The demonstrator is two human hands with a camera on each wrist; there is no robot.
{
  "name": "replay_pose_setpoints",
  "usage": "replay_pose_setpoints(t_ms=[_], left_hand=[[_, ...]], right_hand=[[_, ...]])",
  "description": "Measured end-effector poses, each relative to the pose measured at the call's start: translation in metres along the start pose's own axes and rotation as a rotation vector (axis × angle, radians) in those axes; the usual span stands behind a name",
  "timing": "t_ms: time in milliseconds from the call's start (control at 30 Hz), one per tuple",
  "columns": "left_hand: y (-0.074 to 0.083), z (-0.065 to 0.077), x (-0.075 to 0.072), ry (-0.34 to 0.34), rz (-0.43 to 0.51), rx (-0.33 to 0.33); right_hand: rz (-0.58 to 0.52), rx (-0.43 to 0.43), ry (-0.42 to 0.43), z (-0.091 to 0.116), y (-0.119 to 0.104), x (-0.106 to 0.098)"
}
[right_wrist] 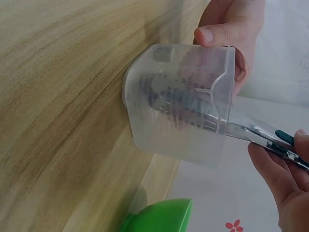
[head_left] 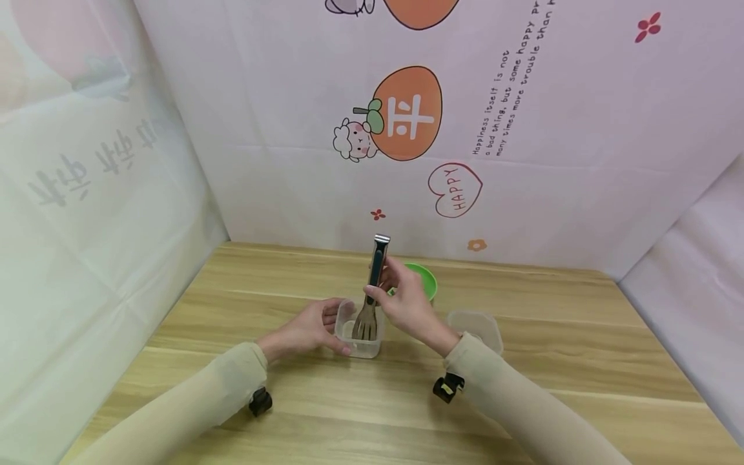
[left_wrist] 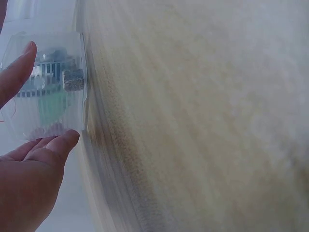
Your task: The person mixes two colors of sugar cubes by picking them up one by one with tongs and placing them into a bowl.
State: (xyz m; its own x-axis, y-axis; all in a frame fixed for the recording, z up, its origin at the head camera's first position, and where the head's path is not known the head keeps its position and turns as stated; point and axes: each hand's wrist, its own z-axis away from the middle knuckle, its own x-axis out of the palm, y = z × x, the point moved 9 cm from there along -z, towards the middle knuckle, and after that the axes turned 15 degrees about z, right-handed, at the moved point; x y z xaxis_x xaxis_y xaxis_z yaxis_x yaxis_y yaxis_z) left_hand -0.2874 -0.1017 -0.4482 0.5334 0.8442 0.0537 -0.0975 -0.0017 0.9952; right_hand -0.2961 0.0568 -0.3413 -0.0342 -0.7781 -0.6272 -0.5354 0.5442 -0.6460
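A clear plastic container [head_left: 365,352] stands upright on the table. My left hand [head_left: 308,329] holds it by the side, thumb and fingers on opposite walls. My right hand [head_left: 409,307] grips a pair of metal tongs [head_left: 377,263] by the dark-inlaid handle, thumb on one arm and fingers on the other. The tongs point down, their slotted, fork-like ends inside the container. At the container's bottom lies a small greyish-brown block [left_wrist: 73,79], seen through the wall; the slotted ends are blurred by the plastic in the right wrist view.
Behind my right hand is a green bowl [head_left: 429,279], partly covered by that hand. A translucent lid [head_left: 479,326] lies on the table to the right, near my right forearm. White printed cloth [head_left: 279,168] hangs behind the wooden table [head_left: 349,413] and along both sides.
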Motion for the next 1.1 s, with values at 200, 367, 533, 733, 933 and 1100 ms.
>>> replay_pose_setpoints(t_ms=[200,367,533,733,933,1100], left_hand=[[-0.001,0.001,0.0,0.002,0.002,-0.003],[0.0,0.0,0.0,-0.001,-0.004,0.011],[-0.001,0.0,-0.001,0.003,-0.015,0.009],[-0.002,-0.001,-0.002,0.011,-0.016,-0.001],[-0.003,-0.001,-0.001,0.009,-0.018,0.001],[-0.001,-0.001,0.0,0.018,-0.005,-0.001]], right_hand=[[0.009,0.034,0.053,0.001,0.004,-0.005],[0.008,0.033,0.04,0.003,0.005,-0.005],[0.004,0.025,0.032,0.004,0.006,-0.003],[0.0,0.021,0.049,0.004,0.005,-0.004],[-0.018,0.01,0.119,0.001,0.001,-0.016],[-0.066,-0.031,0.189,-0.007,-0.008,-0.035]])
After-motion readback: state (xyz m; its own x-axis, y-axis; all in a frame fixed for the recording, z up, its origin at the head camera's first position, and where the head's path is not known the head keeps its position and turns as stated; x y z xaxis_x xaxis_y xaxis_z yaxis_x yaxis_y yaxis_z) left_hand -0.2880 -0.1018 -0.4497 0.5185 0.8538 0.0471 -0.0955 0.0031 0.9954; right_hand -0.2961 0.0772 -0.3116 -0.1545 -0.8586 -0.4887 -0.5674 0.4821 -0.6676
